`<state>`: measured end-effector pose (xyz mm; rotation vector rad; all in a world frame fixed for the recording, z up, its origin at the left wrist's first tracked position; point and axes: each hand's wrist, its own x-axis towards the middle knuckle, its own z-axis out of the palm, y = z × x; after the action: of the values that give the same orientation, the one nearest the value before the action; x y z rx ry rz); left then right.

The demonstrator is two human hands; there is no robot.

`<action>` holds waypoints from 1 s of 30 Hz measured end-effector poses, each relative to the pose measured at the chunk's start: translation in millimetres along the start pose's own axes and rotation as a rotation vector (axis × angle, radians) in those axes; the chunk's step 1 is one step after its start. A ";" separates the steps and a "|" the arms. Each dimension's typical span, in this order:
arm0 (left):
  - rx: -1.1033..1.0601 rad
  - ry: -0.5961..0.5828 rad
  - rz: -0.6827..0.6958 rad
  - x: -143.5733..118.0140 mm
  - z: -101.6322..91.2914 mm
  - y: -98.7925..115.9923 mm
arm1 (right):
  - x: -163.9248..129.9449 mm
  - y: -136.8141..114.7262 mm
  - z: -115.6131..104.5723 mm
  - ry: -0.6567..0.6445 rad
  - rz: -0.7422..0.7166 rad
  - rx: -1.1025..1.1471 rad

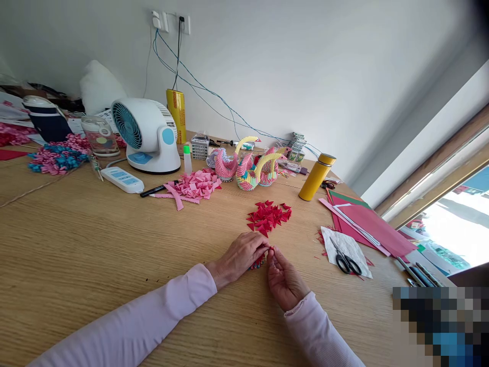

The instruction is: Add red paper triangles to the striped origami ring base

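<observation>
My right hand (pixel 284 279) is closed, its thumb and forefinger pinching a small red folded paper piece (pixel 271 248). From the left, my left hand (pixel 239 256) curls over a round piece of paper origami (pixel 259 263) with red and blue-green pointed edges. Most of that origami is hidden under my fingers, and its lower edge shows between the two hands. The fingertips of both hands meet at the red piece. Just beyond them lies a loose pile of red folded paper triangles (pixel 269 215).
Behind the pile stand origami swans (pixel 248 173). Pink paper pieces (pixel 198 184), a black marker (pixel 157 189) and a white fan (pixel 153 137) are to the left. Rightward are a yellow flask (pixel 317 177), black scissors (pixel 346 262) on a tissue (pixel 359 255), and red paper sheets (pixel 382 227).
</observation>
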<state>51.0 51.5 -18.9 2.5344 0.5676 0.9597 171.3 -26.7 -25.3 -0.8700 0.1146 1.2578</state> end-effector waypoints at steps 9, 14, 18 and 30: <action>-0.030 0.012 -0.011 0.5 -2.4 2.2 | -5.7 5.5 5.5 0.002 -0.065 0.019; -0.029 -0.005 -0.024 0.8 -2.0 1.8 | -6.6 9.6 7.8 0.024 -0.084 0.011; -0.021 -0.007 -0.011 0.9 -0.9 1.2 | -6.7 7.8 9.9 0.021 -0.091 0.017; -0.005 -0.035 -0.029 2.0 -3.9 6.7 | -8.2 4.2 13.7 0.031 0.029 0.084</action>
<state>51.2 47.6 -12.0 2.5263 0.5898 0.9034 159.7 -24.3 -13.8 -0.8174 0.2044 1.2584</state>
